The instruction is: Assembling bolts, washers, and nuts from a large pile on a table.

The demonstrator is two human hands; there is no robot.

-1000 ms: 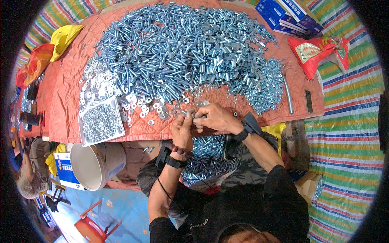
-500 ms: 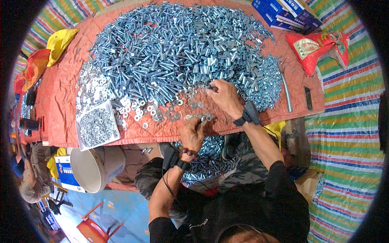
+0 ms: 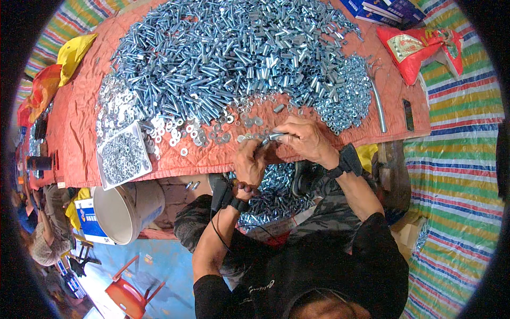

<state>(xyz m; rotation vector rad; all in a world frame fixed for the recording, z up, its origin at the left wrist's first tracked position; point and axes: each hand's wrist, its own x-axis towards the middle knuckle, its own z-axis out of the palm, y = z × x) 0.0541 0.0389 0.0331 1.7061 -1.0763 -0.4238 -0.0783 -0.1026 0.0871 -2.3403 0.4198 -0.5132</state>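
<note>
My left hand (image 3: pixel 251 162) is closed at the front edge of the orange cloth, its thumb and fingers pinching one end of a short silver bolt-like piece (image 3: pixel 273 136). From the right, my right hand (image 3: pixel 308 140) grips the other end with its fingertips. Fingers hide part of the piece, so I cannot tell whether a sleeve is on it. A loose metal sleeve (image 3: pixel 279 108) lies just beyond my right fingers. Flat washers (image 3: pixel 218 137) are scattered to the left of my hands. Behind them spreads a large heap of bolts and sleeves (image 3: pixel 228 58).
Small nuts (image 3: pixel 345 101) are heaped at the right, beside a metal rod (image 3: pixel 379 109) and a dark flat object (image 3: pixel 408 115). A white tray of small washers (image 3: pixel 125 157) sits at the left edge above a bucket (image 3: pixel 127 212). More metal parts (image 3: pixel 279 196) lie below the cloth edge.
My right hand has come back from the loose sleeve toward my left hand, and both now meet at the metal piece. The whole view has shifted slightly.
</note>
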